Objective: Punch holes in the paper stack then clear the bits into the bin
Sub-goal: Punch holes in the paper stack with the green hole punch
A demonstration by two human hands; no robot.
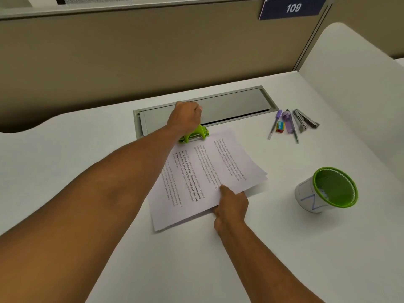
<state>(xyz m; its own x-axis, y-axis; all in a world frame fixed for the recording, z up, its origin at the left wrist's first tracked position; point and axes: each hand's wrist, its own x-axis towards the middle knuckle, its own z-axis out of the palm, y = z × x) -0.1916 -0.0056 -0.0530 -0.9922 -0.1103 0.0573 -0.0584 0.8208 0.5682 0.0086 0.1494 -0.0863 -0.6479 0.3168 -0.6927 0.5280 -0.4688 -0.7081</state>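
A stack of printed white paper (203, 171) lies slanted on the white desk (87, 160). Its far edge sits in a green hole punch (196, 134). My left hand (185, 118) rests on top of the punch in a closed fist, pressing on its lever and hiding most of it. My right hand (230, 204) pinches the near right edge of the stack, thumb on top and fingers under the sheets. A small green mesh bin (328, 189) with a white paper wrap stands to the right of the paper, tilted toward me, with a few pale bits inside.
A grey cable-tray lid (229, 106) is set into the desk behind the punch. Pens, a purple tube, a small red item and a metal stapler (303, 122) lie at the back right. A beige partition (131, 62) runs along the far desk edge.
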